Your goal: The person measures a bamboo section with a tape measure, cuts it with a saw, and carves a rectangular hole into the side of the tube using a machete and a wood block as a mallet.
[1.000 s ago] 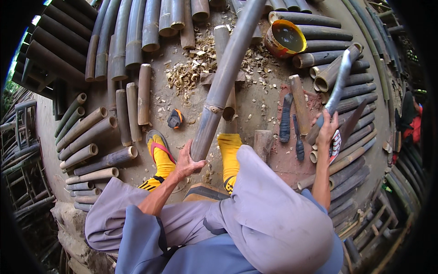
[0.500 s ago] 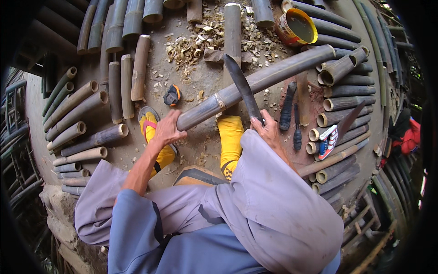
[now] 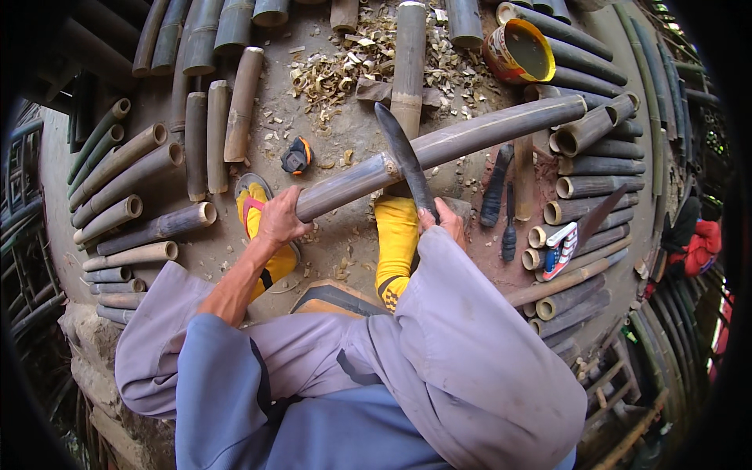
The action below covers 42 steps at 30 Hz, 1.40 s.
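My left hand [image 3: 280, 218] is wrapped round the near end of a long grey-brown bamboo pole [image 3: 486, 131]. The pole slants up to the right, its far end near the stacked bamboo on that side. In my right hand [image 3: 445, 222] is the handle of a machete [image 3: 403, 149] with a dark, curved blade. The blade crosses the pole near a pale node ring and appears to touch it there; its tip points up and left. Below the pole are my feet in yellow socks [image 3: 397, 239], the left one in a sandal.
Wood shavings [image 3: 337, 82] surround an upright bamboo piece [image 3: 408, 70] on a cross block. A tape measure [image 3: 297, 156] lies left of centre. Dark-handled tools [image 3: 496, 186], a handsaw [image 3: 561, 249] and a yellow-red bucket [image 3: 518, 52] of liquid are at right. Cut bamboo lengths [image 3: 125, 223] line both sides.
The machete blade has shifted slightly lower along with my right hand, now lying across the pole near the node. The pole has tilted a little flatter, its far end lower and farther right.
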### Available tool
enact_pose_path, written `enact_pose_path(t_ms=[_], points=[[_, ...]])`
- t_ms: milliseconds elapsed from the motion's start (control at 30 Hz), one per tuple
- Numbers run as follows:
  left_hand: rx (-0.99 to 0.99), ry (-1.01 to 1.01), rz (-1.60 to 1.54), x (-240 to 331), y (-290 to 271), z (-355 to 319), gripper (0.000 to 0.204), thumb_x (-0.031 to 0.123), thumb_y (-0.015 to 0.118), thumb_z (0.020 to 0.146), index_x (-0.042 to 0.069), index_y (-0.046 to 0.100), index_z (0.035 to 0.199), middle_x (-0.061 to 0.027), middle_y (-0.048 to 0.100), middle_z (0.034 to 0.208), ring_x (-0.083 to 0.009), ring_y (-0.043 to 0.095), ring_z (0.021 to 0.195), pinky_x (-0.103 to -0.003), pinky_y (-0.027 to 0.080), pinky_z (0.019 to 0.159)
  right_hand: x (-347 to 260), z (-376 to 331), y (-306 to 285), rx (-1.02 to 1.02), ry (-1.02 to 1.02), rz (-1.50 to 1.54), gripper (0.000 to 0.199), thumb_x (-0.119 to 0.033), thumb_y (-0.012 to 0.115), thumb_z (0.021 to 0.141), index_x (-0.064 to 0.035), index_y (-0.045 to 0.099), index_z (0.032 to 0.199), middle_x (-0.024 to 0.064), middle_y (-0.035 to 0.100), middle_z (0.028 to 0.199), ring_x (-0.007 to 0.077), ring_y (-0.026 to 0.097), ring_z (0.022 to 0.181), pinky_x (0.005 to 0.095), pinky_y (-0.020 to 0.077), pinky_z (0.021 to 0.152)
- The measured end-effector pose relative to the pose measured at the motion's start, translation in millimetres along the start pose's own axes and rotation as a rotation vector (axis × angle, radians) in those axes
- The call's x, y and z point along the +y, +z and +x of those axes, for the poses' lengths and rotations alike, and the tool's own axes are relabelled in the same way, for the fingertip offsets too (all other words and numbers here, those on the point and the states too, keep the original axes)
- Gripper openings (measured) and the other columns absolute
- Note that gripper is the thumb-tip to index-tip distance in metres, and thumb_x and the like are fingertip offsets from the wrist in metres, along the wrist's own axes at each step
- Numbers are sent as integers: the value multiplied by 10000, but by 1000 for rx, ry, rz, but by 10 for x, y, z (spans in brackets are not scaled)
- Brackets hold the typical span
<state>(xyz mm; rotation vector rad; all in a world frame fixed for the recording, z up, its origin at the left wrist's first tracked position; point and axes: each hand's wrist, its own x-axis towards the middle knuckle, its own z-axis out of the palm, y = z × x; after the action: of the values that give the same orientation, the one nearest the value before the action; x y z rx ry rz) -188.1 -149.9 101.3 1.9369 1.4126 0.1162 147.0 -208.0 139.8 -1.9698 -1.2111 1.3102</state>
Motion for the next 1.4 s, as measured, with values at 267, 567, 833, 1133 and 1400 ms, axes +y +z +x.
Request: enact_pose_path(t_ms=[267, 567, 833, 1133, 1400], points=[[19, -73, 29, 90, 108, 4, 543, 227, 780, 550, 31, 519, 984, -196, 613, 918, -397, 615, 851, -458, 506, 735, -199, -80, 8, 177, 2, 37, 227, -253, 542, 944, -42, 512, 865, 132, 587, 652, 178, 598, 549, 347, 458, 491], [19, -106, 4, 187, 169, -32, 534, 229, 783, 553, 19, 510, 961, -199, 611, 907, -401, 609, 864, -464, 500, 745, -179, 46, -131, 201, 123, 290, 216, -216, 513, 964, -45, 496, 833, 71, 554, 597, 167, 558, 481, 344, 462, 471], [27, -125, -17, 229, 234, -60, 535, 231, 782, 562, 19, 522, 980, -217, 620, 905, -398, 617, 867, -460, 500, 755, -219, 179, -320, 226, 112, 216, 206, -209, 542, 926, -11, 509, 876, 181, 527, 604, 243, 585, 564, 415, 430, 514], [4, -172, 4, 247, 264, -65, 546, 238, 793, 567, 23, 529, 994, -227, 633, 923, -409, 626, 852, -467, 504, 739, -256, 376, -462, 269, 99, 438, 202, -233, 495, 980, -47, 499, 900, 47, 567, 591, 139, 562, 467, 305, 480, 412], [-6, -186, -7, 264, 282, -128, 555, 239, 800, 567, 13, 526, 993, -235, 624, 915, -413, 620, 867, -472, 501, 753, -395, 288, -444, 4, 78, 151, 241, -241, 575, 927, -13, 524, 869, 90, 568, 641, 209, 539, 546, 362, 450, 533]])
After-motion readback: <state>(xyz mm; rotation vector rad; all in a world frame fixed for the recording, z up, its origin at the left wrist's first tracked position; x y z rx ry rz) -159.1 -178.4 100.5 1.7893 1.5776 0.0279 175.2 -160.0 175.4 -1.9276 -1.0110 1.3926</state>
